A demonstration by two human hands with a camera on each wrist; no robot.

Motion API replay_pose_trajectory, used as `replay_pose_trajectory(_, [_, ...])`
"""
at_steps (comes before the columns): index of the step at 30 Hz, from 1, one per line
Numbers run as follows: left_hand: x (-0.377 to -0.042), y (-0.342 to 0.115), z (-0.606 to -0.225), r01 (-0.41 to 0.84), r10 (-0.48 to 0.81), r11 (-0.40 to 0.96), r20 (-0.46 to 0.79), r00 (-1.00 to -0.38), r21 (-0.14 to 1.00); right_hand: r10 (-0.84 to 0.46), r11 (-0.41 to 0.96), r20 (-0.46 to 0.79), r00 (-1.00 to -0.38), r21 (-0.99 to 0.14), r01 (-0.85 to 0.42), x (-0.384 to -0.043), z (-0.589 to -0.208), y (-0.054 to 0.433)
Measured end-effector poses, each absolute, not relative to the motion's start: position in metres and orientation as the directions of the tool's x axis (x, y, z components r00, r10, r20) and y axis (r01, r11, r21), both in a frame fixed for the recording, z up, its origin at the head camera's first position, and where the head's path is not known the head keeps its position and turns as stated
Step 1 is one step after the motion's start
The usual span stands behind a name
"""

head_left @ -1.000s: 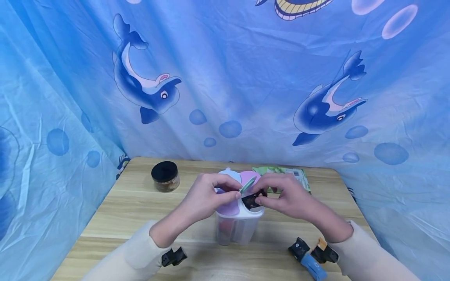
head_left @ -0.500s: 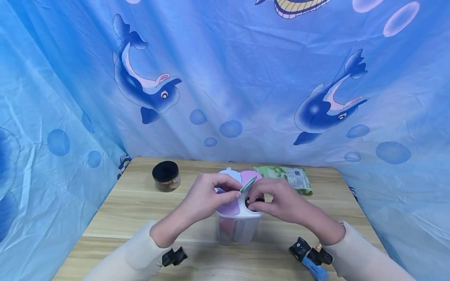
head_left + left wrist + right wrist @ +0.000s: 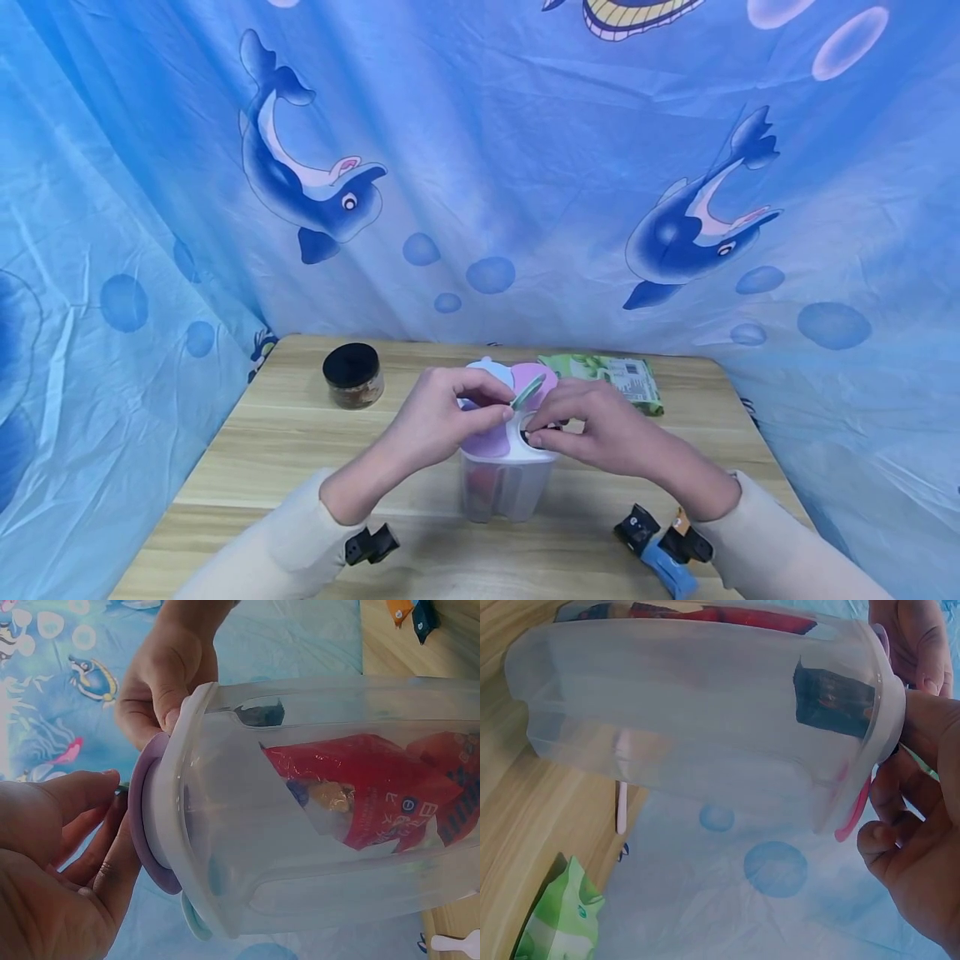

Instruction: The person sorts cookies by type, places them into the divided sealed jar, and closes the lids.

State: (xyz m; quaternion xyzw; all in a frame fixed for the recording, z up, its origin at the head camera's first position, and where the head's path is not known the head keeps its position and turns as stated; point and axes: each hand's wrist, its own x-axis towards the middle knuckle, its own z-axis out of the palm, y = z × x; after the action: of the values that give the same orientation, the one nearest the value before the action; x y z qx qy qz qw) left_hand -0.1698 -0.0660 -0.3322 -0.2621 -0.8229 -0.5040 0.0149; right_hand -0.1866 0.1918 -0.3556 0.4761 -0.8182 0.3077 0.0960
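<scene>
A clear plastic container (image 3: 501, 493) with a white top and several coloured flap lids stands mid-table. My left hand (image 3: 448, 415) pinches its raised green lid (image 3: 529, 392) between thumb and fingers. At the uncovered round opening, my right hand (image 3: 603, 423) pinches the upper end of a small dark packet (image 3: 832, 700). Most of that packet hangs inside the compartment, just below the top, as the right wrist view shows. Red packets (image 3: 367, 791) lie in another compartment, under the purple lid (image 3: 489, 443).
A jar (image 3: 354, 385) with a black lid stands back left. Behind the container lies a green packet (image 3: 637, 385). Small blue and black packets (image 3: 670, 570) lie near my right sleeve. A pale spoon-like handle (image 3: 622, 810) shows beyond the container.
My right hand has lowered the dark packet from above the opening to mostly inside the compartment. My left hand keeps its pinch on the green lid, almost unmoved.
</scene>
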Motion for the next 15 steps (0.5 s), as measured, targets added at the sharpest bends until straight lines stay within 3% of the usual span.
replay_pose_trajectory(6, [-0.1687, -0.0662, -0.3321, 0.441, 0.419, 0.354, 0.282, -0.863, 0.825, -0.741, 0.379, 0.439, -0.508, -0.352, -0.856, -0.1837, -0.3514, 0.1902])
replay_pose_trajectory(15, [-0.1673, -0.0653, -0.3308, 0.448, 0.415, 0.370, 0.287, -0.863, 0.814, -0.725, 0.445, 0.372, -0.579, -0.389, -0.807, -0.1793, -0.3470, 0.1890])
